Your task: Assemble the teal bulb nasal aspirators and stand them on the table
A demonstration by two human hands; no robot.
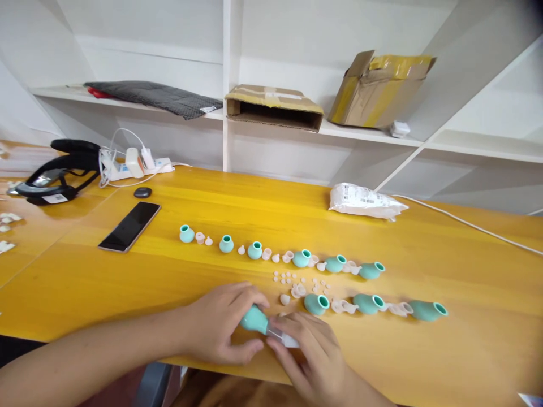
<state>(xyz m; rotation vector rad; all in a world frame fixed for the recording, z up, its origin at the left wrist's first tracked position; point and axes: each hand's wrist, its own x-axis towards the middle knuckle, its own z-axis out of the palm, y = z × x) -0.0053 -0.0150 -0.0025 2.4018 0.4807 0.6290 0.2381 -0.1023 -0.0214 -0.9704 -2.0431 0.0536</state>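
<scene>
Several white shelf compartments point(280, 28) stand behind a yellow wooden counter point(106, 294), and on one shelf rest two cardboard boxes point(379, 96) and a folded grey fabric piece point(153, 96). A white plastic package point(367, 202) lies towards the counter's back edge. Near the front edge, the right hand point(305, 345) is clamped on a clear nozzle point(290, 341) that joins a teal bulb point(254, 320); the left hand point(229, 322) curves about that bulb, fingers against its far side, thumb spread apart from them. A dark-screened phone point(130, 226) lies to the left, just in front of a small black case point(142, 193). Nine more teal bulbs point(316, 304) stand or lean in two rows, six behind and three in front. Pale translucent pieces point(343, 306) sit between them, and small pale discs point(283, 281) lie scattered between the rows.
</scene>
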